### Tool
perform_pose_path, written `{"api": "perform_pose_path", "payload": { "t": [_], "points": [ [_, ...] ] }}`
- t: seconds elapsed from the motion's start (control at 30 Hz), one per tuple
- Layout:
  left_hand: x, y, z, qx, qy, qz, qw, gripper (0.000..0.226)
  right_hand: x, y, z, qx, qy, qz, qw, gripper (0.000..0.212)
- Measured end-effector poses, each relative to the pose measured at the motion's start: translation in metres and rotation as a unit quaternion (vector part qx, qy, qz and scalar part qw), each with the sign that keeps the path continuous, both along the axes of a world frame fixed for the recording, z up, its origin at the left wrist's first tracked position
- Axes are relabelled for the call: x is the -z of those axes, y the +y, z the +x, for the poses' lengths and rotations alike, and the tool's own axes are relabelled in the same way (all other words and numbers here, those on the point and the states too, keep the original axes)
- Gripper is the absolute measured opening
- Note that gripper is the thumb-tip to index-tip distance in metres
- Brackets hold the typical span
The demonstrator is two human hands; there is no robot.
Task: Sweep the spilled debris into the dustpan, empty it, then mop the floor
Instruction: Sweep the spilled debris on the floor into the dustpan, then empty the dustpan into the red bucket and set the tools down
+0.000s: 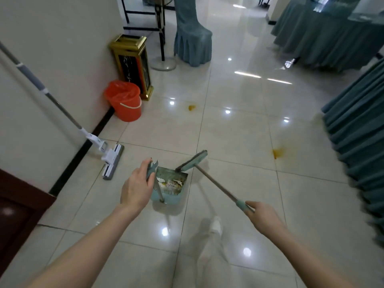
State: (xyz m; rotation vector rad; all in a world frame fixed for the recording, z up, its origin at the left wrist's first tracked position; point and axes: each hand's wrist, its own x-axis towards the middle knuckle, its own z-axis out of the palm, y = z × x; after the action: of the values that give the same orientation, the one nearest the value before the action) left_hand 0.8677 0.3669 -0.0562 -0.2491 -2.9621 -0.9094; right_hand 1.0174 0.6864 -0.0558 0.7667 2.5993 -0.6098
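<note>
My left hand (136, 187) grips the teal top of the dustpan's handle. The teal dustpan (172, 199) hangs below it over the tiled floor, with paper scraps and wrappers inside. My right hand (262, 218) holds the teal grip of the broom's wooden handle (216, 185). The broom head (192, 162) is raised just beyond the dustpan's far edge. A flat mop (111, 161) leans against the left wall, its head resting on the floor. Two orange-brown stains mark the tiles: one (191, 107) near the bucket, another (278, 152) to the right.
An orange bucket (124, 100) lined with a bag stands by the wall, beside a gold and black bin (133, 65). A chair in a teal cover (192, 38) is beyond. Teal table skirts (357, 129) hang along the right. A dark door (18, 213) is at the left.
</note>
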Motion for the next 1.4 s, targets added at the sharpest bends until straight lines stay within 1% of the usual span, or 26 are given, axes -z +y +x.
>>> {"api": "perform_pose_path", "payload": {
  "t": [0.07,0.17,0.37,0.47,0.57,0.73,0.83,0.9,1.1,1.17,1.27,1.4],
  "points": [
    [-0.002,0.013,-0.031,-0.024,0.008,-0.002,1.0,0.039,0.001,0.02,-0.046,-0.017,0.004,0.002,1.0,0.03],
    [-0.007,0.037,-0.081,-0.065,0.013,-0.015,0.998,0.04,-0.002,0.055,-0.124,-0.054,0.002,0.005,0.999,0.031],
    [-0.037,0.088,-0.192,-0.151,0.01,-0.019,0.988,0.039,-0.029,0.121,-0.279,-0.126,-0.005,0.002,0.992,0.027],
    [-0.05,0.104,-0.243,-0.182,0.023,-0.023,0.983,0.039,-0.043,0.141,-0.352,-0.158,-0.003,0.0,0.987,0.028],
    [-0.058,0.112,-0.291,-0.214,0.016,-0.025,0.976,0.04,-0.054,0.148,-0.416,-0.18,0.005,-0.01,0.984,0.027],
    [-0.064,0.115,-0.383,-0.215,0.031,-0.018,0.976,0.034,-0.062,0.15,-0.528,-0.206,0.009,-0.029,0.978,0.032],
    [-0.069,0.12,-0.439,-0.202,0.041,0.007,0.979,0.038,-0.07,0.142,-0.59,-0.229,0.011,-0.002,0.973,0.037],
    [-0.071,0.118,-0.474,-0.21,0.038,0.006,0.977,0.038,-0.074,0.135,-0.63,-0.244,0.01,0.014,0.97,0.039],
    [-0.079,0.088,-0.56,-0.233,0.018,0.02,0.972,0.039,-0.083,0.125,-0.733,-0.241,0.015,0.007,0.97,0.049],
    [-0.081,0.074,-0.582,-0.234,0.021,0.01,0.972,0.039,-0.087,0.129,-0.761,-0.241,0.02,0.011,0.97,0.047],
    [-0.09,0.055,-0.608,-0.24,0.011,-0.032,0.97,0.04,-0.091,0.14,-0.803,-0.249,0.029,0.016,0.968,0.044],
    [-0.113,0.043,-0.633,-0.257,0.007,-0.071,0.964,0.042,-0.098,0.153,-0.86,-0.282,0.036,0.022,0.959,0.042]
  ]
}}
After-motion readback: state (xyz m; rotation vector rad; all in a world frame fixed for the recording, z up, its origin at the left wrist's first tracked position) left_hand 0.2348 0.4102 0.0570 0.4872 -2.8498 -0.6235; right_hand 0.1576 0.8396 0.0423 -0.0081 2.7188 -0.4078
